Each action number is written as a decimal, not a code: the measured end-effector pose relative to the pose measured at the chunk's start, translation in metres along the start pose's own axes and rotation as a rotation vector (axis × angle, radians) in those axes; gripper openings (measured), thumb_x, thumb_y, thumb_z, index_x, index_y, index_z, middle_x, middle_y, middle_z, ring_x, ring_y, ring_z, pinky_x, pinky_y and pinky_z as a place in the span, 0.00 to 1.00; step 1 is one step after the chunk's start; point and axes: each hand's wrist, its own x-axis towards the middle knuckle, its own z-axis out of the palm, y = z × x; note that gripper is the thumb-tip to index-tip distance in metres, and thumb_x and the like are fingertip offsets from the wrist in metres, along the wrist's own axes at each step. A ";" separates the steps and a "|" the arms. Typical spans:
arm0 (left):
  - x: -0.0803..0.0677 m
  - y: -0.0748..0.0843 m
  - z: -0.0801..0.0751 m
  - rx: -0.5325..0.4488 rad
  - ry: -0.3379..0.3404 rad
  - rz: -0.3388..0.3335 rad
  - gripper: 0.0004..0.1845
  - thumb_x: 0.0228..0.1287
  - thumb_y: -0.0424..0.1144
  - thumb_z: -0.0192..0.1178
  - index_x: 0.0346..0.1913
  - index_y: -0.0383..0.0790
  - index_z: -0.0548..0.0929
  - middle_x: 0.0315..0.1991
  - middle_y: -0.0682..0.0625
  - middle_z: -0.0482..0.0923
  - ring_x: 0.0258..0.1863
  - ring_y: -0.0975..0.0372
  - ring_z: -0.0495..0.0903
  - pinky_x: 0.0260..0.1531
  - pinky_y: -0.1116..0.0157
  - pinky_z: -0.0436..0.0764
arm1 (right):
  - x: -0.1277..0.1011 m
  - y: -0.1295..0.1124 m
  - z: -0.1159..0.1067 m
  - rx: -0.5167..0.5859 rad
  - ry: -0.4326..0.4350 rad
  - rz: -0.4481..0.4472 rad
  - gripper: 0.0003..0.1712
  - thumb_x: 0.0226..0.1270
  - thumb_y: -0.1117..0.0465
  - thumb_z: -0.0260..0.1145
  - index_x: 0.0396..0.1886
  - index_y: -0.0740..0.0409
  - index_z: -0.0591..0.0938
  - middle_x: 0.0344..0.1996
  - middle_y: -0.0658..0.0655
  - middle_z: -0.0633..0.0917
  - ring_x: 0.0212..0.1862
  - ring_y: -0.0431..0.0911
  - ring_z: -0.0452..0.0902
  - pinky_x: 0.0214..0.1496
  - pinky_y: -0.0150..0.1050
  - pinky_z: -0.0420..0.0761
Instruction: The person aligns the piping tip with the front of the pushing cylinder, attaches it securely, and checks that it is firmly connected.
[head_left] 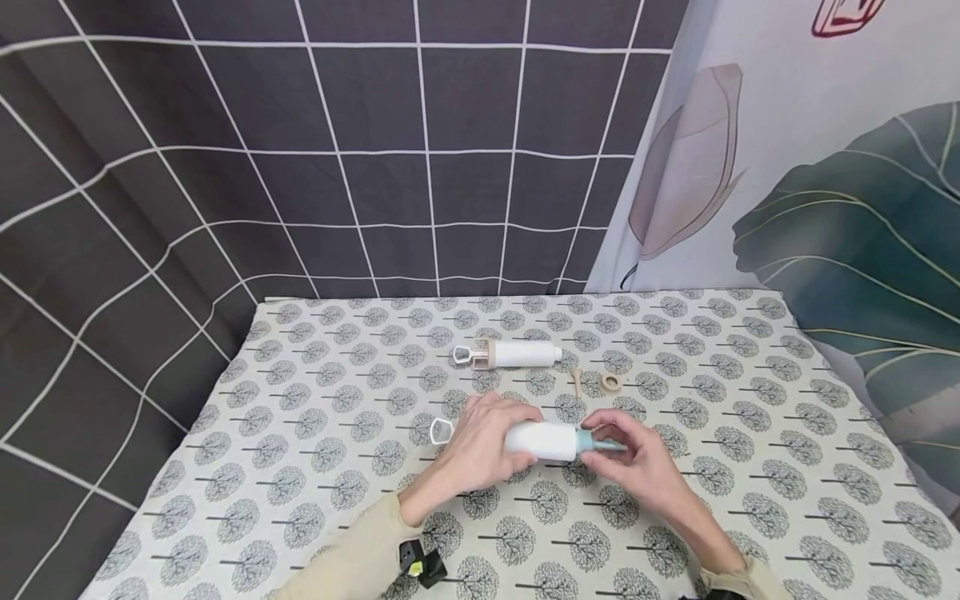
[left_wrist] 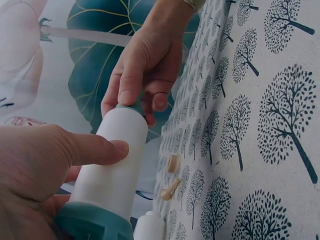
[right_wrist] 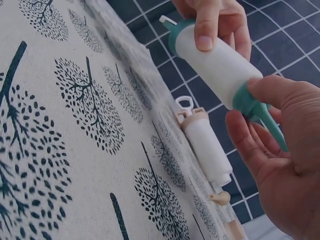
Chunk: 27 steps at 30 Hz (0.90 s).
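Note:
A white icing syringe with teal fittings lies across the middle, held above the tree-print cloth. My left hand grips its barrel, the thumb lying along the white side in the left wrist view. Behind that hand the syringe's white pull handle sticks out to the left. At the other end, my right hand pinches the teal collar between thumb and fingers. A slim teal nozzle points out from the collar, beside the right palm.
Farther back lies a second white syringe with beige fittings. To its right are a small beige nozzle and a beige ring. Dark checked fabric hangs behind the table, with a leaf-print curtain on the right.

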 end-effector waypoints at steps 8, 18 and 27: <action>0.000 0.000 0.001 -0.002 0.002 -0.005 0.22 0.47 0.35 0.78 0.48 0.43 0.86 0.47 0.52 0.86 0.41 0.62 0.75 0.45 0.62 0.69 | -0.001 0.000 0.001 0.013 -0.024 -0.082 0.27 0.50 0.85 0.67 0.51 0.66 0.77 0.46 0.62 0.82 0.45 0.48 0.82 0.49 0.38 0.83; 0.001 0.001 0.000 0.013 0.006 -0.005 0.22 0.47 0.36 0.78 0.48 0.43 0.86 0.45 0.52 0.86 0.39 0.63 0.73 0.43 0.63 0.68 | -0.001 0.000 0.000 -0.008 0.011 -0.059 0.21 0.55 0.79 0.70 0.49 0.68 0.79 0.44 0.61 0.84 0.43 0.46 0.83 0.45 0.38 0.84; 0.001 0.002 -0.001 0.015 0.007 -0.010 0.22 0.47 0.36 0.78 0.48 0.42 0.86 0.46 0.51 0.86 0.40 0.62 0.74 0.45 0.62 0.69 | -0.001 0.001 0.000 0.008 0.005 -0.015 0.17 0.60 0.77 0.68 0.49 0.69 0.79 0.42 0.62 0.85 0.39 0.48 0.84 0.41 0.39 0.85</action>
